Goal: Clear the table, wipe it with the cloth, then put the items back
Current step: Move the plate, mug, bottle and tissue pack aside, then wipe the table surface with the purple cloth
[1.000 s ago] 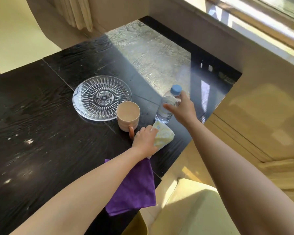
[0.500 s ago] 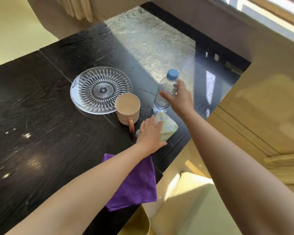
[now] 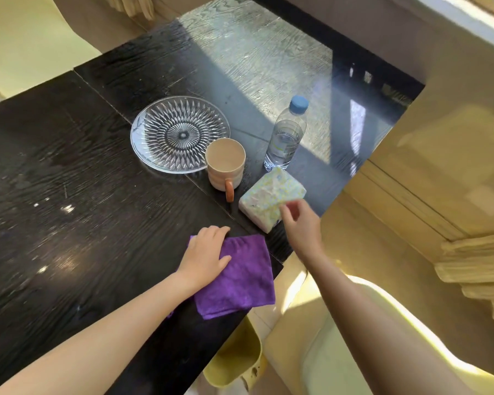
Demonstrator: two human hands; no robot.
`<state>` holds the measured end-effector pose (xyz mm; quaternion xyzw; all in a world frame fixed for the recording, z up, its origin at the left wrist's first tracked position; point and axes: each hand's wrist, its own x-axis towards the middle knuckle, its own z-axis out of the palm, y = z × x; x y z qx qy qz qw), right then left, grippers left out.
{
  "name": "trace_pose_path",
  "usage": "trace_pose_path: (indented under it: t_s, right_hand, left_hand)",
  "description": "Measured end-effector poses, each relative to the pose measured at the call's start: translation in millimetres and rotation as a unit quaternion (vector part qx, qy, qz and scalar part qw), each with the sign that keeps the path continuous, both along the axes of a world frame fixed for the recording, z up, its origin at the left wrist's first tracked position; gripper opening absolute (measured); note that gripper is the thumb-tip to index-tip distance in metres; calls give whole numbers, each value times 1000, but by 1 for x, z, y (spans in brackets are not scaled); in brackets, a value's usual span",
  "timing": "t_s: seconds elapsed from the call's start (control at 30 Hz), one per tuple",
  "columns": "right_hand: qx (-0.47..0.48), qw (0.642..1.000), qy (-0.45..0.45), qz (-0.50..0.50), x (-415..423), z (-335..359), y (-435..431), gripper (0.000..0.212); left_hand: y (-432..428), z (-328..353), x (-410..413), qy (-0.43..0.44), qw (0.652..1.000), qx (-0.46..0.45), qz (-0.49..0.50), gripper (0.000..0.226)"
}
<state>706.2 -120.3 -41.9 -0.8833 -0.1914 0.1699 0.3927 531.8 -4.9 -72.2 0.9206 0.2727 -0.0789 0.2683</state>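
Observation:
On the black wooden table (image 3: 69,195) stand a clear glass plate (image 3: 180,134), a beige mug (image 3: 226,163) with an orange handle, a water bottle (image 3: 287,138) with a blue cap, and a patterned tissue pack (image 3: 271,199). A purple cloth (image 3: 240,280) lies near the table's front edge. My left hand (image 3: 204,256) rests flat on the cloth's left part, fingers spread. My right hand (image 3: 300,220) hovers at the tissue pack's near corner, fingers loosely curled, holding nothing.
A pale yellow chair (image 3: 340,337) stands below the table's right edge. A beige wall and window ledge (image 3: 439,138) run along the right. Another yellow chair (image 3: 32,44) is at the far left.
My right hand let go of the bottle and drew back toward the tissue pack. My left hand left the tissue pack and came down onto the purple cloth.

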Motion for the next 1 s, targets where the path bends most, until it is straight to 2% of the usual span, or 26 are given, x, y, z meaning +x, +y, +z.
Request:
trace_pose_path:
  t_s: [0.1,0.2,0.27,0.37,0.43,0.6,0.67,0.73,0.83,0.93,1.0]
  right_hand:
    - [-112,989,30,97,-24,-15,-12,22]
    - [-210,961,26,175,-39,-25,-12,32]
    - [-225,958,17,177,-44,-27,-7,38]
    - [-225,961,43,153,-49,-26,0,28]
    - [-209,967,73,129,-51,-24,2,20]
    - [-130,977,152,79,-58,-11,-4,10]
    - [-97,970,205,85,-61,-2,-7,21]
    - [-45,951,287,109,-64,9,-9,37]
    - [10,908,385,165,-71,23,-9,50]
    - [29,882,416,217,-85,31,-8,58]
    - [57,860,428,271,-98,35,-9,53]
  left_hand:
    - [7,0,12,37,999,29,-8,56]
    - [20,1,22,102,994,-46,-9,46]
    - [25,2,25,132,986,-102,-17,32]
    - [28,4,26,116,983,-125,-65,13]
    - [28,8,22,91,981,-153,-80,8]
    - [22,29,4,32,968,-238,-74,13]
    - [17,44,-3,4,957,-281,-65,16]
    - [12,62,-10,-20,946,-320,-51,22]
    - [1,87,-28,-55,935,-350,-17,28]
    - [-17,103,-61,-107,918,-378,53,33]
    - [-33,105,-90,-138,906,-386,101,37]
